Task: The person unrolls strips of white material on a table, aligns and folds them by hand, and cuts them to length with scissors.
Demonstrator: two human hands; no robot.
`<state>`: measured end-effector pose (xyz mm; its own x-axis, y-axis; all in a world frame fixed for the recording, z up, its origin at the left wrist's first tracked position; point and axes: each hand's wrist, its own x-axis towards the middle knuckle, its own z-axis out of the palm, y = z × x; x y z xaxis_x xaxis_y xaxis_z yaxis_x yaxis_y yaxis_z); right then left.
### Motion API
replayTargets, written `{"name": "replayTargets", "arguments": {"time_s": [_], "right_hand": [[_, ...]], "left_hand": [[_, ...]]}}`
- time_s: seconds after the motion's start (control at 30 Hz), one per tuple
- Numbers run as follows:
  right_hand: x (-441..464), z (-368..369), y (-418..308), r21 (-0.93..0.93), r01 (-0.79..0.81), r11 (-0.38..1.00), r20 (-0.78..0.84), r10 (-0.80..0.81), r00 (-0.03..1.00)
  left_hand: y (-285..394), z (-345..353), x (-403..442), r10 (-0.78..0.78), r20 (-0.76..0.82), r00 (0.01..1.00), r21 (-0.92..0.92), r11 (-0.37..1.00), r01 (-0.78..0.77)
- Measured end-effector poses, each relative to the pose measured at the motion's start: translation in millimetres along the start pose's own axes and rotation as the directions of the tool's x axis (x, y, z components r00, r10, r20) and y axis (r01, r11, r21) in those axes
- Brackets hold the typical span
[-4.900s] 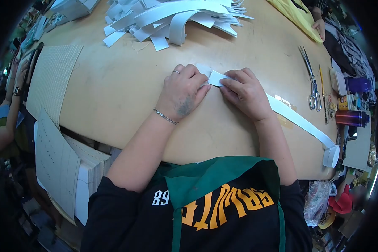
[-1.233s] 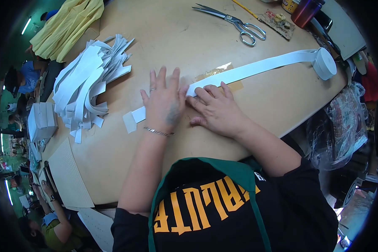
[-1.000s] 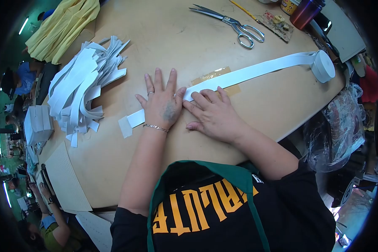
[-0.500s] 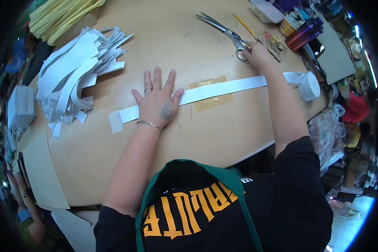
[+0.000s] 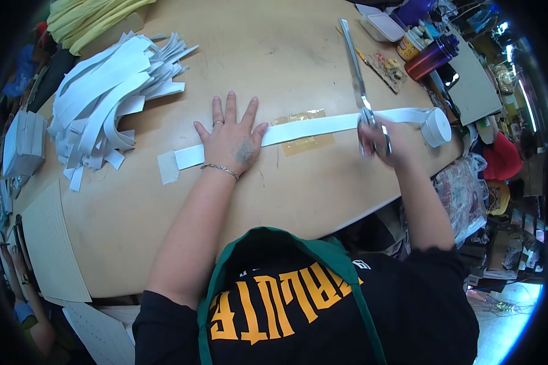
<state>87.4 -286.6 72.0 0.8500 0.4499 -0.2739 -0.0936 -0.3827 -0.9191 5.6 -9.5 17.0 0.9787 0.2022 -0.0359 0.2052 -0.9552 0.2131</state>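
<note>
A white elastic-like strip runs across the table from a small roll on the right. My left hand lies flat on the strip near its free end, fingers spread. A piece of pale tape sits at that end, and brown tape lies on the tabletop beneath the strip. In my right hand, somewhat blurred, are metal scissors. Their blades point away from me, above the strip, and look closed. My fingers are around the handles.
A heap of cut white strips lies at the left, with yellow material behind it. On the far right stand a red-purple bottle, a jar and a plastic container. A yellow pencil lies nearby. Another person's arms show at lower left.
My right hand has lifted the scissors from the table and brought them toward me, over the strip. The blades have swung to point away from me. My left hand stays in place on the strip.
</note>
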Motion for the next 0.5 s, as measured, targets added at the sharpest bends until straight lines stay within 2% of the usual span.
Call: {"name": "replayTargets", "arguments": {"time_s": [0.03,0.1,0.17,0.23,0.3,0.37,0.5], "right_hand": [[-30.9,8.3,2.8,0.022,-0.022,1.0,0.039,0.021,0.999],[-85.8,20.0,28.5,0.286,-0.291,0.913,0.121,0.267,0.956],[-129.1,39.2,21.6,0.036,-0.274,0.961,0.273,0.254,0.928],[-154.5,56.8,24.7,0.042,-0.339,0.94,0.312,0.31,0.898],[-161.7,65.7,26.5,-0.005,-0.292,0.956,0.378,0.272,0.885],[-163.0,69.9,35.2,-0.018,-0.315,0.949,0.41,0.294,0.863],[-157.2,79.6,29.5,0.022,-0.408,0.913,0.392,0.368,0.843]], "left_hand": [[0.0,1.0,-0.5,0.0,-0.002,1.0,0.002,1.0,0.0],[-0.7,2.1,0.4,0.007,-0.011,1.0,0.009,1.0,-0.007],[-0.3,1.5,0.6,0.007,-0.005,1.0,0.006,1.0,-0.007],[-0.6,1.8,1.1,0.009,-0.006,1.0,0.006,1.0,-0.008],[-1.1,2.6,1.0,0.013,-0.011,1.0,0.007,1.0,-0.013],[-1.3,3.3,1.5,0.013,-0.01,1.0,-0.003,1.0,-0.013],[-2.1,5.1,1.9,0.007,-0.016,1.0,-0.017,1.0,-0.007]]}}
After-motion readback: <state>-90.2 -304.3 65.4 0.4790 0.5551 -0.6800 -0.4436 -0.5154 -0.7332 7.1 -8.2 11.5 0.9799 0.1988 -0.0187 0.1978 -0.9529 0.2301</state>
